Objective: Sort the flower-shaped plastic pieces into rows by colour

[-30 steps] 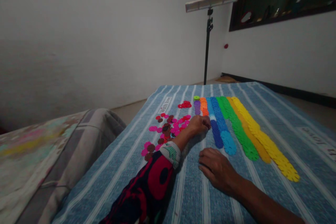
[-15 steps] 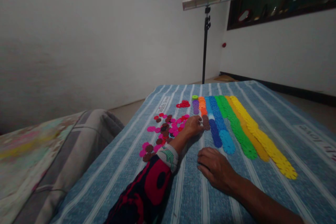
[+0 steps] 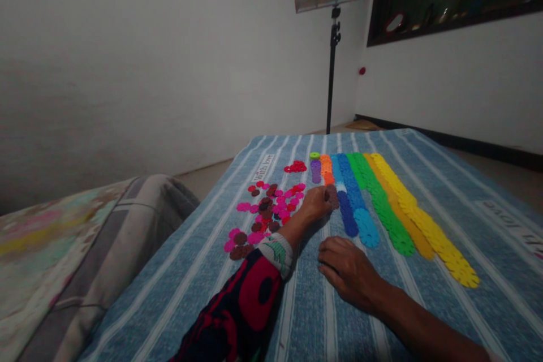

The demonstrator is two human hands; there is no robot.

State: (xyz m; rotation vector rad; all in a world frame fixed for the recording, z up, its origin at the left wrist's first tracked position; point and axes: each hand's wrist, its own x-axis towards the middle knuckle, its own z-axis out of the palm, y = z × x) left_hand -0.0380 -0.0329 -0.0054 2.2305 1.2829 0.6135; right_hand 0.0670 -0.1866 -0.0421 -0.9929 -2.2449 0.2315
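Note:
My left hand (image 3: 316, 205) is closed in a pinch at the left edge of a short row of brown notched discs (image 3: 333, 198), a brown disc at its fingertips, partly hidden by the fingers. My right hand (image 3: 345, 266) rests on the striped cloth nearer to me, fingers loosely bent and holding nothing. Right of the brown row lie overlapping rows of dark blue discs (image 3: 348, 218), green discs (image 3: 384, 215) and yellow discs (image 3: 424, 220). Beyond it are orange discs (image 3: 326, 169) and purple discs (image 3: 315, 171). Loose pink and brown discs (image 3: 267, 209) are scattered left of my left hand.
A blue striped cloth (image 3: 178, 294) covers the table or bed. Red discs (image 3: 296, 167) lie in a small pile farther back. At left stands a surface draped with a grey blanket (image 3: 144, 220). A lamp on a black stand (image 3: 331, 68) rises behind the far edge.
My left hand has shifted slightly right, its fingertips now against the brown row. My right hand has stayed in place on the cloth.

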